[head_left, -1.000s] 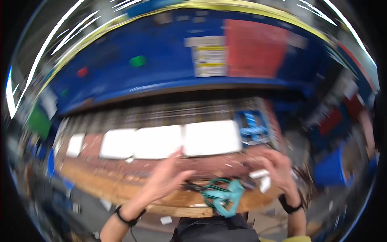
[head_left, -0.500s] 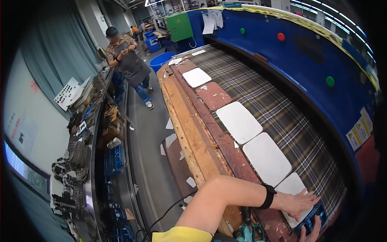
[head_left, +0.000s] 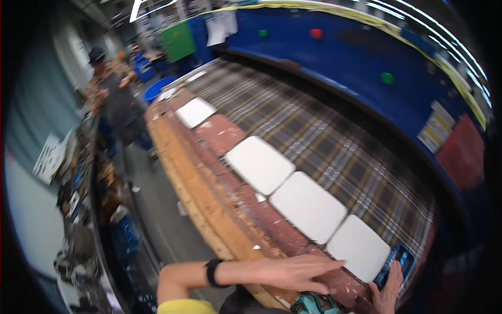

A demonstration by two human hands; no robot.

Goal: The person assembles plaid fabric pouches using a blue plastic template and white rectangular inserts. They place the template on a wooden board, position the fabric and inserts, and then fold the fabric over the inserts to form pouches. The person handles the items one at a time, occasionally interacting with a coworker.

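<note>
Right now, the left hand is hovering over the worktop, fingers extended and grasping nothing. Just beyond its fingertips, a white panel is lying at the edge of the plaid fabric, and two more white panels are continuing the row farther off. The right hand is reaching against the blue frame beside that nearest panel; whether it is gripping, one cannot tell. Near the left hand, turquoise loops are lying.

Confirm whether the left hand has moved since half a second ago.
Yes: judged against the bench's wooden edge, the left hand has drawn back toward it, from over the white panel nearest the blue frame to that panel's near side.
</note>
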